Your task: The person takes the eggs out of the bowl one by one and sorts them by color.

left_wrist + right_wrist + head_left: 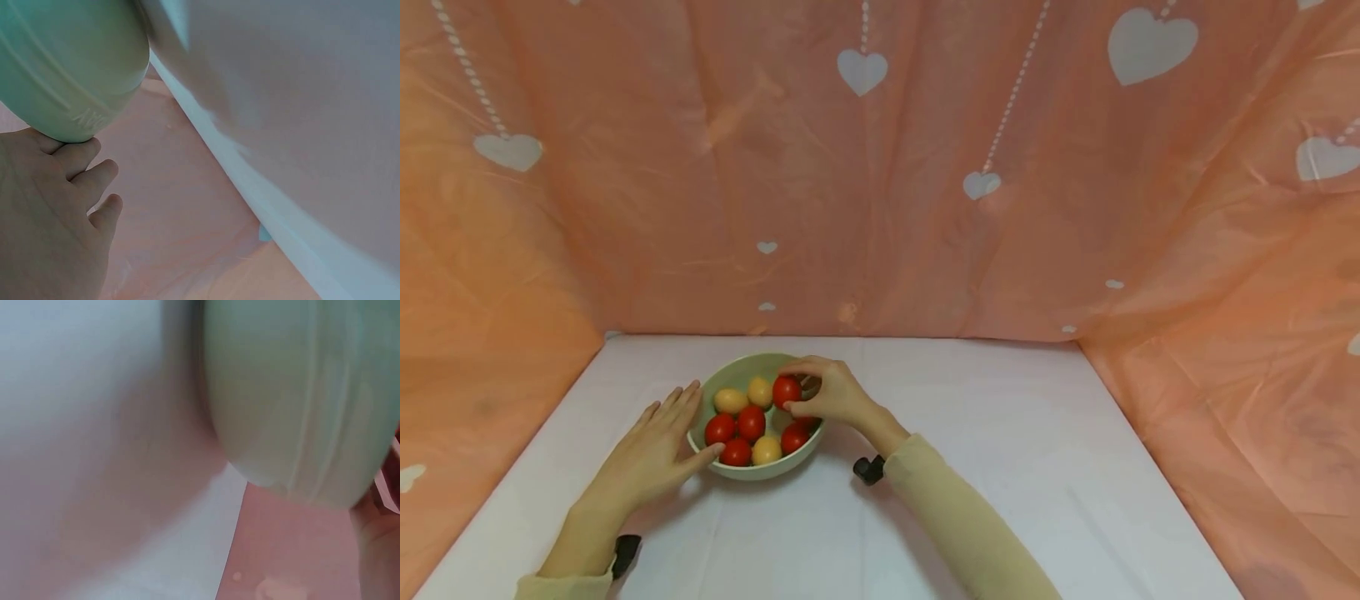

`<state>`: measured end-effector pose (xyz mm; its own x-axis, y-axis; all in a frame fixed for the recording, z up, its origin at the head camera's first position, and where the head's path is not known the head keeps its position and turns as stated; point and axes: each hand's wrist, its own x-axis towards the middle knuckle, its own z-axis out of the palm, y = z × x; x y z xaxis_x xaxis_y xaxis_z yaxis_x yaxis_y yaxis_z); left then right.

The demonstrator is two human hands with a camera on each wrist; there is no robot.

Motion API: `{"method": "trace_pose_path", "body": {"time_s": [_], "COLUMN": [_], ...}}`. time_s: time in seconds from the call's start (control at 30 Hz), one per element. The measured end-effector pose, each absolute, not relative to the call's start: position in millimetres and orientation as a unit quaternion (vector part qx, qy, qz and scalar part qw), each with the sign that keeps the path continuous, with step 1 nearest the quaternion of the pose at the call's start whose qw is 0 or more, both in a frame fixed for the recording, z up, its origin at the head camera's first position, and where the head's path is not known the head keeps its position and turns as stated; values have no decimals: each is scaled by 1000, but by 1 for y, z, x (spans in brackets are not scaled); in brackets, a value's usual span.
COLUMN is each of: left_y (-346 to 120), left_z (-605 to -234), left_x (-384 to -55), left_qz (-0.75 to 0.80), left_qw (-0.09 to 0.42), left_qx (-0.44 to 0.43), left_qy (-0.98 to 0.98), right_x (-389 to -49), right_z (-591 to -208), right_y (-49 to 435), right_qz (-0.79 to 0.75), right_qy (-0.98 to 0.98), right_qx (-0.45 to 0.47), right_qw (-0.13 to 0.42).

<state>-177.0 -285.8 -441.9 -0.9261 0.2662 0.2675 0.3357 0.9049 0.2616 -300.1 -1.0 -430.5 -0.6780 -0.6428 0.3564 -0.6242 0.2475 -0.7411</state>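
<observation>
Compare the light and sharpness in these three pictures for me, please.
Head view: fairly even light, the bowl and the red and yellow fruits easy to tell apart, soft shadows on the white table; left wrist view: dimmer and bluish, the left hand in shade; right wrist view: soft and hazy, a broad shadow across the table.

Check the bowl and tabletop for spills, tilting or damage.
Nothing stands out: the bowl sits upright on the tabletop, the right hand pinches a red tomato, other round pieces lie inside, and no spill or damage shows.
</observation>
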Motion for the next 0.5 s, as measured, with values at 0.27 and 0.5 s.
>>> {"method": "trace_pose_path", "body": {"time_s": [0.27, 0.5], "left_y": [-285, -285], "left_z": [-444, -442], "left_x": [-176, -177], "left_qz": [-153, -148], "left_qw": [105, 125], "left_qx": [-155, -160], "left_qy": [-970, -968], "right_x": [-299, -305], "right_z": [-431, -424], "right_y": [18, 38], "right_qz": [-501, -519], "right_qy": [767, 747], "right_qx": [-401, -407], "right_qw": [-28, -81]}}
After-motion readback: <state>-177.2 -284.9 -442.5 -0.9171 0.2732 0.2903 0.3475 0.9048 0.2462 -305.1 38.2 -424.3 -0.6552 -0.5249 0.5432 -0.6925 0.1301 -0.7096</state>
